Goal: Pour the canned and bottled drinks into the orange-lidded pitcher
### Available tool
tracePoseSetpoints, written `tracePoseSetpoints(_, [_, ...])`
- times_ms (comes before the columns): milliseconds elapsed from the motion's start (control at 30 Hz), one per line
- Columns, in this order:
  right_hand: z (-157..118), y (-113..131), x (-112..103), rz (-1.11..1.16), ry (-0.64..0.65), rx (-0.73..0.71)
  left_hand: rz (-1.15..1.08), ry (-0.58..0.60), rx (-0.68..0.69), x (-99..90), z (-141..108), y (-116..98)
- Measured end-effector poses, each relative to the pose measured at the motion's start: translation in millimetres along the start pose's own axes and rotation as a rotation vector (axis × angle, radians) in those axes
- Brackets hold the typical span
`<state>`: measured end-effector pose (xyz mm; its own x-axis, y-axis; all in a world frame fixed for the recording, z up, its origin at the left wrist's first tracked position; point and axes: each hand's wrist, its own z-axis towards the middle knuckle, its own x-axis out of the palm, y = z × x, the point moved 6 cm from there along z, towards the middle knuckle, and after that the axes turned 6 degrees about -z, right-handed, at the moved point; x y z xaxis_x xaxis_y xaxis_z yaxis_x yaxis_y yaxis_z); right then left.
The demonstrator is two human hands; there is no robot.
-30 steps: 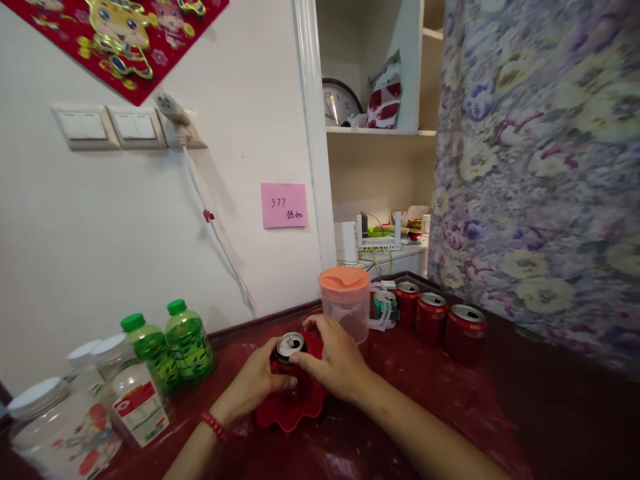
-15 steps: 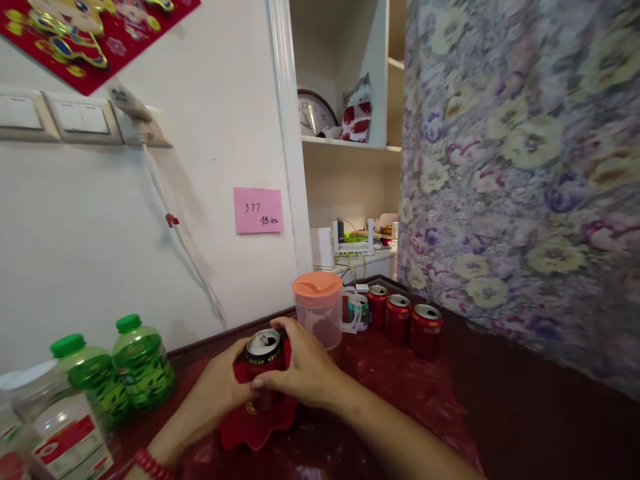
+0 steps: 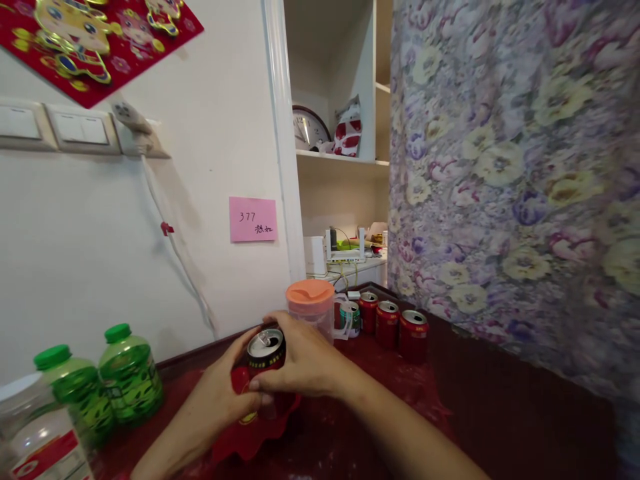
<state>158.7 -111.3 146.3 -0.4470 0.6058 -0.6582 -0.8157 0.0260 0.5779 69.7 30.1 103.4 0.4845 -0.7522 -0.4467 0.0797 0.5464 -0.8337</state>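
Note:
Between my two hands is a drink can [image 3: 267, 345] with a silver opened top, a black band with yellow marks below the rim, and a red body mostly covered by fingers. My left hand [image 3: 223, 393] curls round its left side. My right hand [image 3: 307, 357] wraps its right side, thumb across the front. Below the can lies a red wavy-edged dish or mat [image 3: 245, 437]; whether the can touches it, I cannot tell. Just behind my right hand stands a clear plastic jug [image 3: 327, 323] with an orange lid [image 3: 310, 291].
Several opened cans stand right of the jug, including a red can [image 3: 413, 337] and a green can [image 3: 353, 320]. Two green bottles [image 3: 131, 377] and a clear jar [image 3: 40, 433] are at left. A floral curtain [image 3: 500, 200] hangs beside the dark red table [image 3: 480, 400].
The camera view has turned a little, so the surroundings sit lower and further left. Both hands keep hold of the can, which is now slightly nearer the jug.

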Motion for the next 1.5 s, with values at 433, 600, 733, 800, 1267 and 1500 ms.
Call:
tracePoseSetpoints(433, [-5, 8, -66, 0.164, -0.073, 0.050, -0.282, -0.145, 0.079, -18.0, -13, -32])
tracePoseSetpoints(600, [-22, 7, -102, 0.117, -0.084, 0.076, -0.259, -0.216, 0.060, -34.1, -16, -42])
tracePoseSetpoints(733, [-43, -13, -125, -0.051, -0.101, 0.175, -0.244, -0.221, 0.044, -42.3, -16, -47])
tracePoseSetpoints(800, [-54, -32, -133, -0.182, -0.123, 0.250, -0.240, -0.220, 0.043, -44.7, -16, -50])
tracePoseSetpoints(1267, [-77, -162, -113, -0.468, -0.302, 0.481, -0.271, -0.164, -0.036, -40.7, -19, -45])
tracePoseSetpoints(1500, [-69, -177, -91, -0.557, -0.291, 0.541, -0.246, -0.168, 0.006, -41.4, -18, -51])
